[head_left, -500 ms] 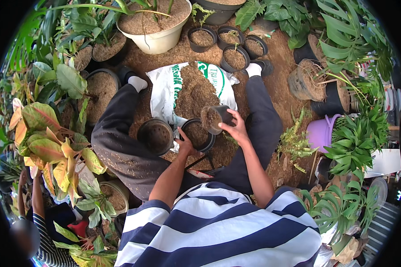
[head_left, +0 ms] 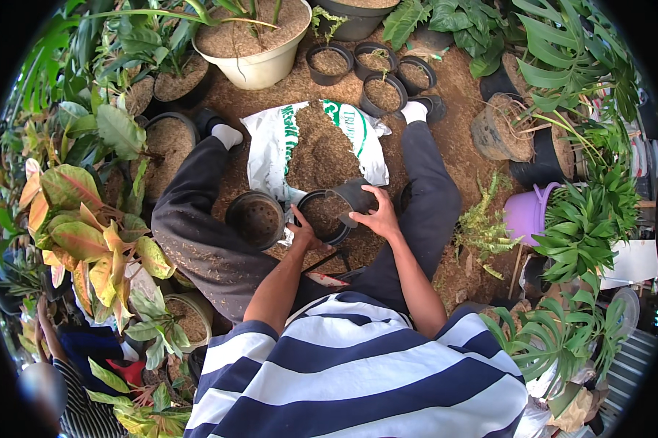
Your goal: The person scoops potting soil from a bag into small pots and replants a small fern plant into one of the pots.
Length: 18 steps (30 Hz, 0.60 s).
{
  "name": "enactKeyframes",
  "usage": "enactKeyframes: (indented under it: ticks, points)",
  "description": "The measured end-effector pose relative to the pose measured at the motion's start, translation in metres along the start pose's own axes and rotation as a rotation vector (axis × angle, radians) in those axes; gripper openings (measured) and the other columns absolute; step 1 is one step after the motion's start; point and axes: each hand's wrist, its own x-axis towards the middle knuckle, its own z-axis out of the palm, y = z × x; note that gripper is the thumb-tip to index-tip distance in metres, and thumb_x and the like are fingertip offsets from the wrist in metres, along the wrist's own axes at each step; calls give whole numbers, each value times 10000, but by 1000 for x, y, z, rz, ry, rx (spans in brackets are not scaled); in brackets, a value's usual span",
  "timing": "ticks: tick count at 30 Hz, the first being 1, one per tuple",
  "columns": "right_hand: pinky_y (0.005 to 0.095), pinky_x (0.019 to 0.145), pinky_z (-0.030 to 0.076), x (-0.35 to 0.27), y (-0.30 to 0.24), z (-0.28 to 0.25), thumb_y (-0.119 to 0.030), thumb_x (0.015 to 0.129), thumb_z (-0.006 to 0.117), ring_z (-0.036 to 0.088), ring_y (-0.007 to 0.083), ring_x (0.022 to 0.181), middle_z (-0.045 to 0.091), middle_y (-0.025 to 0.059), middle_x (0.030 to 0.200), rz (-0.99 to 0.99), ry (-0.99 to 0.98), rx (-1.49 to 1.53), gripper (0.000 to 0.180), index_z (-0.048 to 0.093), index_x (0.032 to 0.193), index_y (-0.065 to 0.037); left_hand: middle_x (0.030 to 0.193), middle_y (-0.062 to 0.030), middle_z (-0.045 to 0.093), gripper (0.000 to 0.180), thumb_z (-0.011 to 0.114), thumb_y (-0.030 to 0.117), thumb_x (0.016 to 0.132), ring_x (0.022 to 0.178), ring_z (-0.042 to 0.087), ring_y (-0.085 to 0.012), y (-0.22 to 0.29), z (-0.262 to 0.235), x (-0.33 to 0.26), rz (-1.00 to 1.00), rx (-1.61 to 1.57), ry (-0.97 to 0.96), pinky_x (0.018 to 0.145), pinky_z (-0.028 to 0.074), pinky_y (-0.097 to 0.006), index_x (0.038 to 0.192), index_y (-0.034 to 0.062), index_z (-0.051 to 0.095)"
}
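Observation:
My right hand [head_left: 378,214] grips a small black pot [head_left: 356,196] tipped over to the left, its mouth above a larger black pot [head_left: 320,213] with soil in it. On that larger pot's left rim my left hand [head_left: 302,228] is closed, steadying it between my legs. Beside it on the left leans another black pot [head_left: 256,219] with holes in its base and no plant inside. Just beyond the pots lies a white sack [head_left: 267,153] with green print, cut open and showing brown potting soil [head_left: 322,150].
Several small black pots with seedlings [head_left: 382,95] stand beyond my right foot. A big white planter [head_left: 252,62] is at the back. Leafy potted plants line both sides, with a purple bucket [head_left: 526,215] on the right. Another person [head_left: 81,390] is at the lower left.
My right hand has tilted the small pot further over and brought it slightly left and down, above the larger pot. The left hand stays on the rim.

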Motion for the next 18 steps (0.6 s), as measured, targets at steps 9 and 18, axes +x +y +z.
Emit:
enactKeyframes:
  ticks: [9, 18]
  points:
    - [484, 909, 527, 4, 5, 3, -323, 673, 857, 427, 321, 1279, 383, 136, 1366, -5, 29, 70, 769, 494, 1327, -145, 1521, -345, -143, 1692, 950, 464, 483, 1432, 189, -422, 41, -54, -60, -99, 235, -154, 1114, 300, -449, 1288, 222, -519]
    - [487, 904, 533, 6, 8, 5, -307, 670, 859, 422, 317, 1285, 403, 143, 1358, -45, 44, -62, 755, 510, 1320, -145, 1480, -397, -176, 1716, 951, 481, 461, 1416, 215, -437, 41, -60, -68, -46, 169, -172, 1144, 246, -429, 1252, 190, -544]
